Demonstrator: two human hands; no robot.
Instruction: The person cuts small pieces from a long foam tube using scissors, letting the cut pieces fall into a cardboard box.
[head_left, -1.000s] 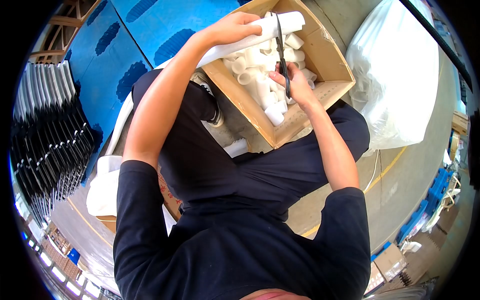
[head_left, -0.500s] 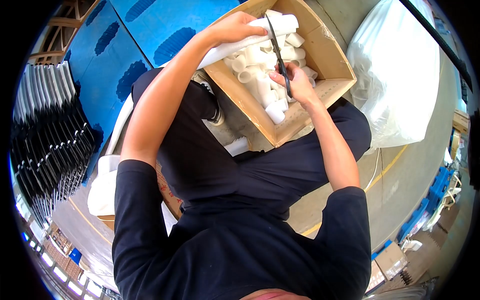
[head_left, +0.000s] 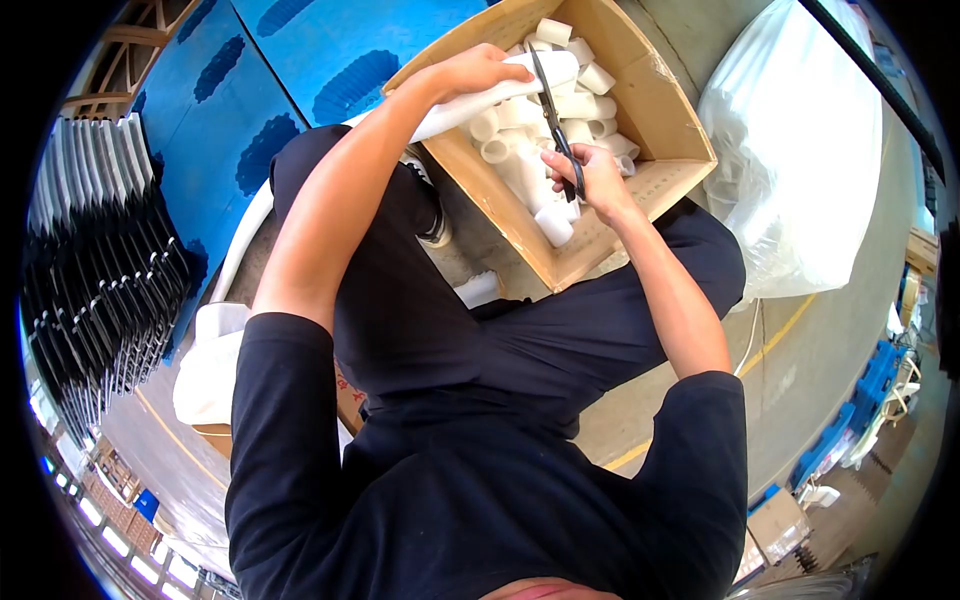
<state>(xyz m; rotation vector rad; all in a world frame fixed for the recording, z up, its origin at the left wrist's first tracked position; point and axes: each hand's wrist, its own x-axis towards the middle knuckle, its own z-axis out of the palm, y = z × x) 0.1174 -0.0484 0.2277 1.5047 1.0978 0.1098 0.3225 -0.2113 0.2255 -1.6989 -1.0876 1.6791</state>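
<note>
My left hand (head_left: 480, 72) is wrapped round a long white foam tube (head_left: 447, 117) near its end, above a cardboard box (head_left: 655, 110). The tube trails back under my left forearm. In my right hand (head_left: 592, 180) are black scissors (head_left: 554, 122), their handles in my fingers and their blades pointing up at the tube, just beyond my left fingertips. Whether the blades touch the foam is hard to tell. Several short white tube pieces (head_left: 553, 222) lie in the box below both hands.
Blue panels (head_left: 350, 40) lie at the upper left, beside a stack of black and white parts (head_left: 100, 270). A large white plastic bag (head_left: 790, 150) stands right of the box. My bent legs (head_left: 400, 300) are below it.
The tube and my left hand have moved slightly down, and the tube end reaches less far right. The scissors have shifted and tilted a little with my right hand.
</note>
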